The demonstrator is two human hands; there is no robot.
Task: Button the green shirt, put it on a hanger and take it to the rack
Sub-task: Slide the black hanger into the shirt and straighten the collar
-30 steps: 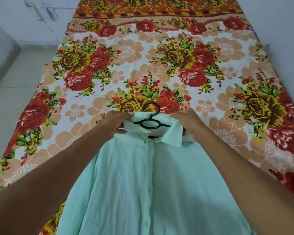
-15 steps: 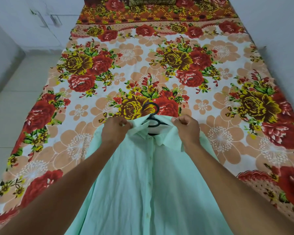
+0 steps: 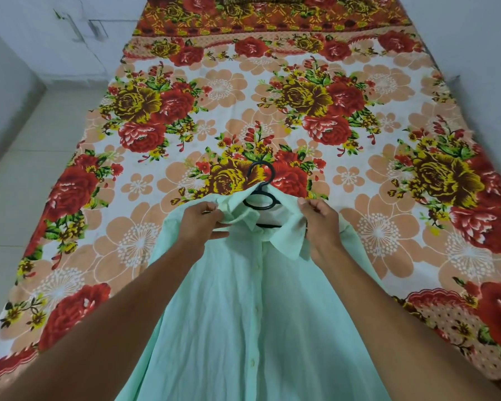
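- Where it fills most of the view, a bed (image 3: 434,68) under a red, yellow and peach floral sheet (image 3: 272,91) carries everything.
- A pale mint-green cloth shirt (image 3: 243,314) lies front up on it, placket closed, collar farthest from the person.
- At the collar, the left hand (image 3: 198,224) pinches one flap and the right hand (image 3: 320,224) grips the other.
- A thin black hanger (image 3: 262,188) sits inside the collar, its hook resting on the sheet.

Two bare forearms (image 3: 128,308), uncovered to the frame edge; left hand (image 3: 200,224) and right hand (image 3: 321,227) equally bare, fingernails (image 3: 301,201) unpainted.
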